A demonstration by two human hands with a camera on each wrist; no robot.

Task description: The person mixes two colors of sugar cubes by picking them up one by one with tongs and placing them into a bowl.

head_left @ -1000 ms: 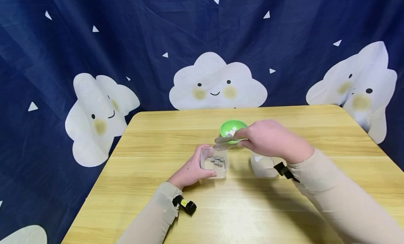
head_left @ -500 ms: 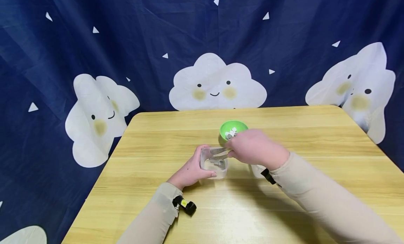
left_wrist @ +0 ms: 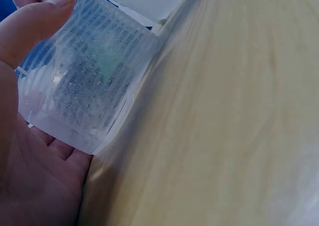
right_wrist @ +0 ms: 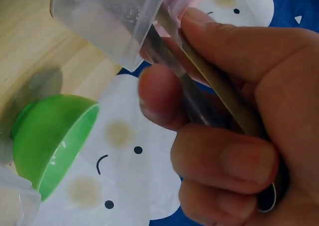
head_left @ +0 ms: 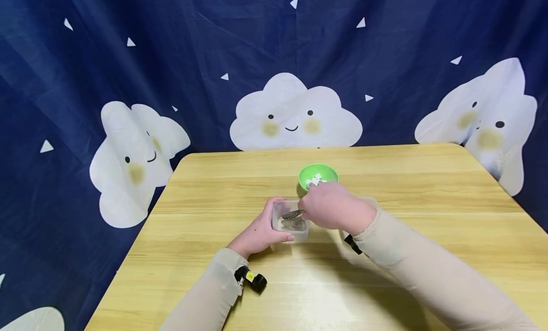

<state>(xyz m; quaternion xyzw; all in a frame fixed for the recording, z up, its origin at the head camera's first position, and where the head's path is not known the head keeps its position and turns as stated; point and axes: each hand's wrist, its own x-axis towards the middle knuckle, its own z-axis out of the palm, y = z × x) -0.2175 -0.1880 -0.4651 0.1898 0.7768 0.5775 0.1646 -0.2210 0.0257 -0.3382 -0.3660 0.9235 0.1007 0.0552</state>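
My left hand grips a clear plastic container standing on the table, thumb along the near side and fingers round the far side. In the left wrist view the thumb lies against the container wall. My right hand holds metal tongs, their tips down inside that container. The right wrist view shows fingers curled round both tong arms. Grey cubes in the container are mostly hidden by the tongs, and I cannot tell whether one is pinched. Behind the right hand sits a green bowl with white and grey cubes.
A second clear container stands to the right, largely covered by my right hand and forearm. The wooden table ends at a dark blue curtain with white clouds.
My right hand has moved left and toward me, lowering the tongs from above the container's rim to inside it. The tong tips have come closer together. My left hand stays still.
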